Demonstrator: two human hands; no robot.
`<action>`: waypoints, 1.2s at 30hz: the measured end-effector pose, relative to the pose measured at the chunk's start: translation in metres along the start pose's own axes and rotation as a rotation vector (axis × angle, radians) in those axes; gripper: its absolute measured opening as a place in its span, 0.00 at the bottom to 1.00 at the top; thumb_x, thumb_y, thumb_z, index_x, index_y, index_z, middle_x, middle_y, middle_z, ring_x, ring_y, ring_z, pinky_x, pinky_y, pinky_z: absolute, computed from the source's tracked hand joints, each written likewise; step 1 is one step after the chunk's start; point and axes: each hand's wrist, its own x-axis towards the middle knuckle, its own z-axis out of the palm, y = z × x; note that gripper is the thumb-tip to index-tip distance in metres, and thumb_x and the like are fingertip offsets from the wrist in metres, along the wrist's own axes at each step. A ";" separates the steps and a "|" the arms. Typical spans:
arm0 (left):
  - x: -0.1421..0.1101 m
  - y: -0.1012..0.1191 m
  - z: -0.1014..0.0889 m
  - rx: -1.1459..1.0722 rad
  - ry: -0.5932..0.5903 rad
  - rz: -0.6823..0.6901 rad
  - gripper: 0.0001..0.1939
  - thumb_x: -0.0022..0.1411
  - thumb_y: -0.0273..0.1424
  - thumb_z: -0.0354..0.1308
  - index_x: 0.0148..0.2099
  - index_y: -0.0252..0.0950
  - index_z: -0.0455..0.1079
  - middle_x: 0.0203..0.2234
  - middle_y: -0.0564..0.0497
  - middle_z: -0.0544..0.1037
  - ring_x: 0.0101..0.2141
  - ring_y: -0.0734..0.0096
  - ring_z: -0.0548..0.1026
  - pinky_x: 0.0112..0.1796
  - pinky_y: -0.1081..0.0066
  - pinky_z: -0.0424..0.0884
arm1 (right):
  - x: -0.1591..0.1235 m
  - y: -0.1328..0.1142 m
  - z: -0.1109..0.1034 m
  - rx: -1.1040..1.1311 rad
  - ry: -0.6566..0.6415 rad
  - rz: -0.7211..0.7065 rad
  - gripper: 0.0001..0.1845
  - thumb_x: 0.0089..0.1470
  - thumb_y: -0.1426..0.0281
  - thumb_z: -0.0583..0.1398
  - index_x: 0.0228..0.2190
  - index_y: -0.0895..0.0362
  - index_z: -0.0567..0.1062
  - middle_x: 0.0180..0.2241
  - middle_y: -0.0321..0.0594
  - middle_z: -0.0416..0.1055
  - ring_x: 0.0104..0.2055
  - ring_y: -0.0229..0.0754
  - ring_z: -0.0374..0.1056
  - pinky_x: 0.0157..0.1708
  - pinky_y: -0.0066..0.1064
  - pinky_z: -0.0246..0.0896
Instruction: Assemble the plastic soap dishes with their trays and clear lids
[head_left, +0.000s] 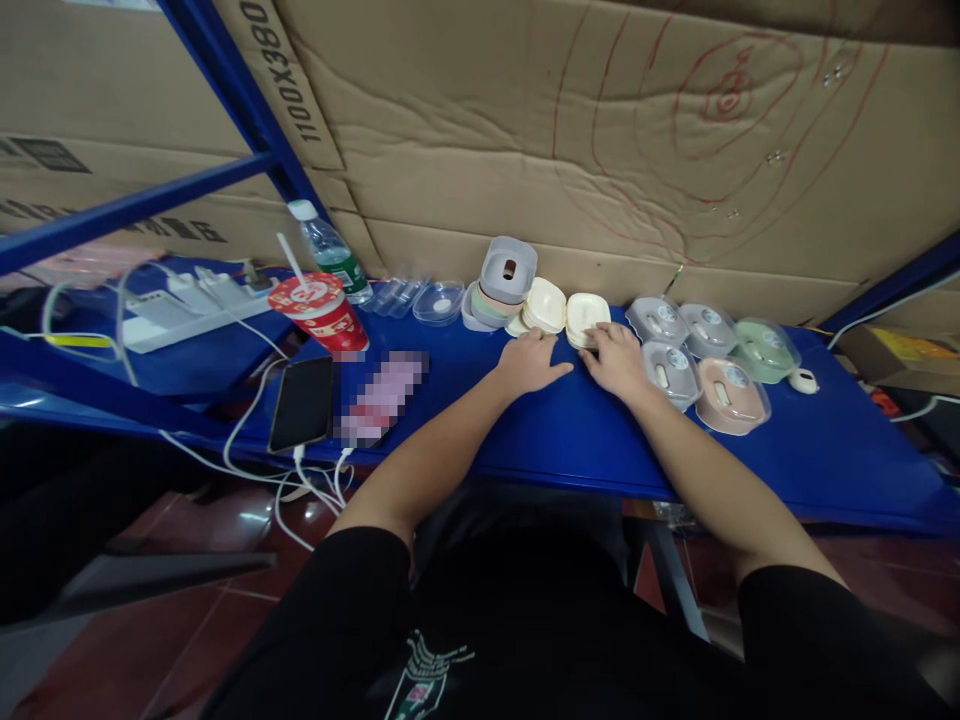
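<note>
Head view: fingers of the left hand point(527, 362), thumb spread apart, meet the near edge of the left cream stack point(546, 303). Fingers of the right hand point(621, 365) touch the right cream stack point(588, 312); their closure cannot be determined. Pink lidded box point(731, 400): right of these fingers.

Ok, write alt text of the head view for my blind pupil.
A person's left hand and right hand are at two cream stacks on a blue table. Clear-lidded boxes sit to the right; a red cup, bottle and dark phone to the left.
</note>
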 end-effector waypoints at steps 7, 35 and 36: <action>0.004 -0.007 -0.012 -0.103 0.066 -0.132 0.28 0.71 0.48 0.62 0.63 0.34 0.74 0.54 0.38 0.83 0.56 0.49 0.80 0.55 0.56 0.75 | 0.001 -0.004 -0.004 0.107 0.055 0.018 0.09 0.60 0.67 0.63 0.42 0.54 0.80 0.53 0.51 0.78 0.56 0.63 0.67 0.58 0.56 0.61; 0.011 -0.068 -0.035 -0.047 0.485 -0.083 0.14 0.75 0.32 0.58 0.58 0.38 0.76 0.56 0.40 0.75 0.56 0.55 0.77 0.56 0.60 0.74 | -0.013 -0.031 -0.017 0.319 -0.219 -0.502 0.17 0.63 0.76 0.57 0.44 0.52 0.84 0.57 0.48 0.78 0.59 0.53 0.74 0.62 0.55 0.68; 0.011 -0.069 -0.035 -0.050 0.497 -0.082 0.13 0.74 0.32 0.59 0.58 0.38 0.76 0.56 0.40 0.75 0.57 0.55 0.77 0.56 0.61 0.74 | -0.013 -0.031 -0.017 0.319 -0.210 -0.498 0.16 0.65 0.74 0.57 0.46 0.53 0.84 0.57 0.49 0.78 0.59 0.54 0.74 0.62 0.55 0.68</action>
